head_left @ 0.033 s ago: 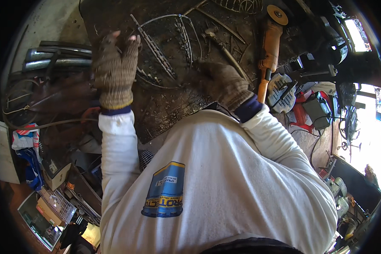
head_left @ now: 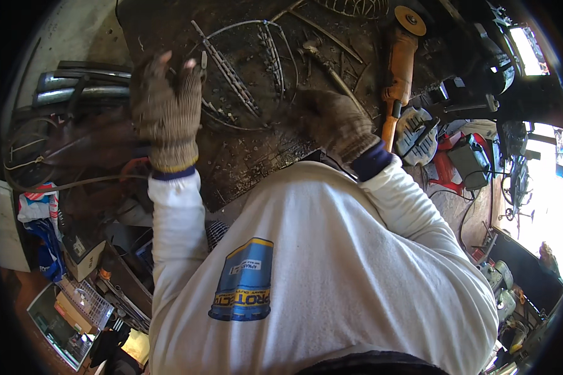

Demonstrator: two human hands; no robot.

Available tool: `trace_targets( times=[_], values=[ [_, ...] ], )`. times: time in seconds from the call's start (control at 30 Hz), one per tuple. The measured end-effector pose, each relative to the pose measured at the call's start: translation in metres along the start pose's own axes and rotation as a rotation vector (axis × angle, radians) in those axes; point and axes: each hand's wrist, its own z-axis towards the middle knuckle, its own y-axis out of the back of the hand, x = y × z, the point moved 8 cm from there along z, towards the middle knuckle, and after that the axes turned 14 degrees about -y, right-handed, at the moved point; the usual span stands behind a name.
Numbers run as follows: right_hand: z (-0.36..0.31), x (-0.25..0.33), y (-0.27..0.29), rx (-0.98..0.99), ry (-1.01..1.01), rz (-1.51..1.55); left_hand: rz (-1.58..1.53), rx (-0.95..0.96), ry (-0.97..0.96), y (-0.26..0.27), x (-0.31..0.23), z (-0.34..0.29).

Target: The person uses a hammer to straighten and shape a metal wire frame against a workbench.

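Note:
My left hand (head_left: pixel 169 106), in a brown knitted glove with bare fingertips, hovers over the left part of the dark worktable (head_left: pixel 225 169). Its visible fingers are stretched and apart, with nothing seen in them. Just right of it lies a rounded frame of thin bent metal rod (head_left: pixel 238 25), crossed by two ridged straight pieces (head_left: pixel 228 72). My right hand (head_left: pixel 338 122), gloved alike, is low at the frame's right side; its fingers are dark and smeared, so any hold is hidden. A hammer (head_left: pixel 328 72) lies beyond it, its handle running toward that hand.
An orange angle grinder (head_left: pixel 399 69) with a tan disc (head_left: pixel 410 20) lies to the right. At the far edge sits a curved wire grille (head_left: pixel 356 7). Metal pipes (head_left: pixel 81 94) are stacked at left, with a cable (head_left: pixel 75 185) below. A grey-green box (head_left: pixel 469 165) stands at right.
My left hand has shifted slightly left and nearer to me. My right hand has moved a little to the right. The rod frame, hammer and grinder lie as before.

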Motion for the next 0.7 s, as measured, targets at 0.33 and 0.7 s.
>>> trace_targets(
  times=[0.33,0.7],
  values=[
    [0.004,-0.043,0.026,-0.019,-0.176,0.052,-0.289,0.314,0.023,0.008,-0.078,-0.108],
    [0.024,0.000,-0.009,0.248,-0.142,-0.047,-0.179,0.067,0.254,0.015,-0.009,-0.085]
  ],
)
